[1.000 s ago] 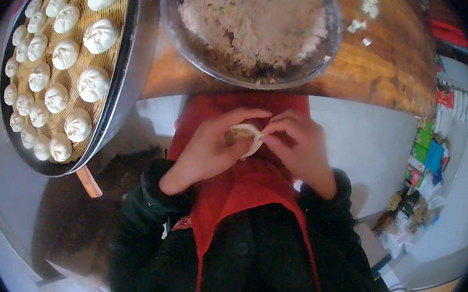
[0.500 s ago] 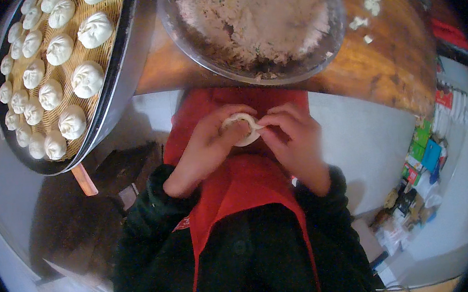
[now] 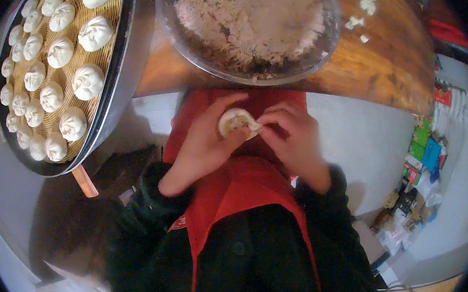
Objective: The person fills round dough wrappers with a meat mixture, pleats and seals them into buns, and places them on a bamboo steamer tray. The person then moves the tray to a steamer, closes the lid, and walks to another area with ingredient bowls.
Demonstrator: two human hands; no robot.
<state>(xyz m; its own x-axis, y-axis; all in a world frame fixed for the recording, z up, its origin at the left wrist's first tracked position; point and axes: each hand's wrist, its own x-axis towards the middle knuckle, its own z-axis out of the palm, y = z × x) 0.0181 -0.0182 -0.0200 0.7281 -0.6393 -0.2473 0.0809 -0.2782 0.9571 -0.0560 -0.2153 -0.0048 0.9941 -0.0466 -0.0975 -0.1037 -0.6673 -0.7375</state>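
Note:
A round dough wrapper with filling inside, a half-closed bun [image 3: 236, 116], rests in my left hand [image 3: 205, 137] in front of the red apron. My left thumb lies over the filling at the wrapper's near edge, the fingers cupped round its far side. On its right edge, the thumb and fingertips of my right hand [image 3: 291, 135] pinch the dough into a gathered fold. Just beyond my hands, a large metal bowl [image 3: 319, 65] of minced filling [image 3: 256, 21] stands on the wooden table.
Several pleated buns [image 3: 88, 81] sit on a woven mat in a round steamer tray [image 3: 109, 101] at the left. A wooden handle [image 3: 84, 181] juts out beneath it. Dough scraps [image 3: 366, 2] lie on the wooden table [image 3: 387, 49]. Boxes and bags [image 3: 416, 191] are at the far right.
My left thumb has drawn back toward me, and more of the filling shows. The left fingers have straightened somewhat. My right hand still pinches the wrapper's right edge.

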